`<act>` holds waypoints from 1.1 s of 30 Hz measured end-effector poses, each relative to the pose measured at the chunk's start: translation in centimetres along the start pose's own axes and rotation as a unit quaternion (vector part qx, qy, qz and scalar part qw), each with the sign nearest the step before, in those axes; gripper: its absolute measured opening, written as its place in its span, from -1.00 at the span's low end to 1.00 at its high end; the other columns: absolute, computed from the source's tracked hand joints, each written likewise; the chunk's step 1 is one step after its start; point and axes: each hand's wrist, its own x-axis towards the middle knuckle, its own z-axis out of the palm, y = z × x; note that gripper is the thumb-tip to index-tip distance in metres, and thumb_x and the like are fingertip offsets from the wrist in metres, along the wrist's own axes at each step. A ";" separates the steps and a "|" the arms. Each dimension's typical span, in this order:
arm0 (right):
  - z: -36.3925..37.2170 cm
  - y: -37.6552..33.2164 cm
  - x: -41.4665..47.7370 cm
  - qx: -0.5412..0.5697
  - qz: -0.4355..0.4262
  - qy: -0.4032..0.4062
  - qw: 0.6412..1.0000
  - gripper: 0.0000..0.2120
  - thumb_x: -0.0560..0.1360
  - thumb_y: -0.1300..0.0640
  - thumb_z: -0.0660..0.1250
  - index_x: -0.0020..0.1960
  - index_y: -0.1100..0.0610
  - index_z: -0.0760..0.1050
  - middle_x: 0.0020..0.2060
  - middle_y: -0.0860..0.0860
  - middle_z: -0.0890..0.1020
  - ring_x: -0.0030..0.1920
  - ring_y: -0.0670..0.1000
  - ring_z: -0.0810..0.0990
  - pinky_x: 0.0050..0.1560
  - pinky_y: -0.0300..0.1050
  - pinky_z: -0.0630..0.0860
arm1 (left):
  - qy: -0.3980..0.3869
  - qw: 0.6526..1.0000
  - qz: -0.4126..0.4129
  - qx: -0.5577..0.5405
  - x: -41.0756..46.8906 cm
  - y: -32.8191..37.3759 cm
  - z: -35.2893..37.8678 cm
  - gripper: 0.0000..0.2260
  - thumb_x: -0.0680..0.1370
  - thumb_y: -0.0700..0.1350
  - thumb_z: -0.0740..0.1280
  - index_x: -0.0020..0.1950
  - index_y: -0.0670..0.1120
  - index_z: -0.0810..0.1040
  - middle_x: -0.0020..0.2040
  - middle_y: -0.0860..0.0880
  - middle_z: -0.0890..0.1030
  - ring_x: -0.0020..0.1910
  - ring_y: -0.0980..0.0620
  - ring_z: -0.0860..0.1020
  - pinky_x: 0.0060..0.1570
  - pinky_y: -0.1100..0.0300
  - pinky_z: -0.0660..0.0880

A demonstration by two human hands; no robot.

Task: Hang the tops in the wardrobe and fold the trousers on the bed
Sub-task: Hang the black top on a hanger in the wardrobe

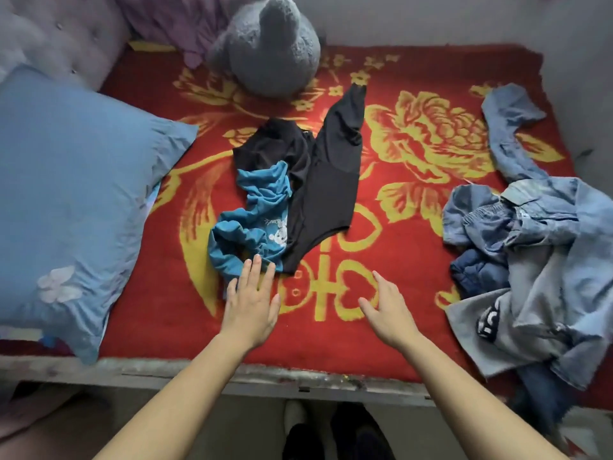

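A crumpled blue top point(252, 220) with a white print lies in the middle of the red and yellow bed cover point(331, 340), partly over a black garment point(325, 180). My left hand point(250, 302) reaches out flat, its straight fingertips at the blue top's near edge. My right hand point(386, 308) hovers over the cover to the right, fingers relaxed and holding nothing. On the right side of the bed sits a heap of denim trousers point(544, 224) mixed with a grey top point(491, 330).
A large blue pillow point(69, 200) fills the left side. A grey plush toy point(268, 51) sits at the back against the wall, with purple fabric point(172, 21) beside it. The bed's worn front edge point(265, 380) runs below my arms; shoes point(331, 433) show on the floor.
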 end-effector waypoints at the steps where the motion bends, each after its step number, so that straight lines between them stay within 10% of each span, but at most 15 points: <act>1: 1.2 0.2 2.0 0.021 0.019 -0.011 1.000 -0.38 0.61 -0.01 0.25 0.59 0.10 0.11 0.49 0.09 0.32 0.49 0.09 0.27 0.44 0.02 0.27 | -0.010 1.000 -0.010 -0.015 1.2 -0.1 1.8 -0.43 0.66 0.13 0.05 0.62 -0.02 0.01 0.62 -0.09 -0.11 0.60 -0.07 -0.10 0.49 -0.08 0.13; 9: 13.7 0.0 17.1 0.244 0.154 -0.058 0.956 -0.51 0.57 0.03 0.29 0.48 0.04 0.32 0.19 -0.01 0.59 0.13 0.05 0.57 0.21 -0.01 0.49 | -0.125 0.991 -0.050 -0.002 9.2 -2.5 15.4 -0.37 0.62 -0.02 0.18 0.62 -0.02 -0.06 0.61 -0.08 -0.24 0.59 -0.09 -0.15 0.47 -0.12 0.15; 15: 19.5 -2.3 25.9 0.492 0.241 -0.091 0.832 -0.57 0.57 -0.01 0.35 0.37 0.16 0.45 0.01 -0.01 0.65 -0.03 -0.09 0.65 -0.11 -0.22 0.58 | -0.185 0.980 -0.074 -0.004 16.9 -5.8 19.0 -0.32 0.49 -0.23 0.21 0.59 0.00 0.09 0.61 0.00 0.06 0.56 -0.01 0.09 0.39 -0.16 0.27; 23: 20.9 -2.4 30.2 0.383 0.220 -0.136 0.887 -0.73 0.55 -0.03 0.38 -0.24 0.08 0.44 -0.07 0.09 0.69 -0.06 0.10 0.72 -0.08 -0.03 0.66 | -0.214 0.965 -0.104 -0.113 18.5 -8.7 18.7 -0.28 0.41 -0.36 0.14 0.51 0.16 0.32 0.54 0.14 0.26 0.50 -0.01 0.28 0.43 -0.01 0.23; 29: 20.5 2.8 24.0 0.265 0.228 -0.112 0.930 -0.66 0.54 0.00 0.36 -0.30 0.06 0.30 -0.11 0.24 0.68 -0.02 0.26 0.68 0.11 0.26 0.57 | -0.048 0.958 -0.248 -0.136 19.9 -4.4 16.1 -0.73 0.48 -0.14 0.15 -0.10 -0.06 0.66 0.01 -0.13 0.68 0.07 -0.23 0.57 0.04 -0.01 0.51; 33: 18.9 9.7 17.8 0.168 0.238 -0.116 0.950 -0.66 0.52 -0.06 0.38 -0.29 0.08 0.36 -0.31 0.02 0.59 -0.15 0.16 0.58 -0.12 -0.03 0.47 | 0.060 0.990 -0.052 -0.113 18.8 3.7 16.7 -0.80 0.52 -0.16 0.18 0.02 -0.13 0.58 0.00 -0.19 0.63 -0.03 -0.28 0.56 -0.11 -0.12 0.47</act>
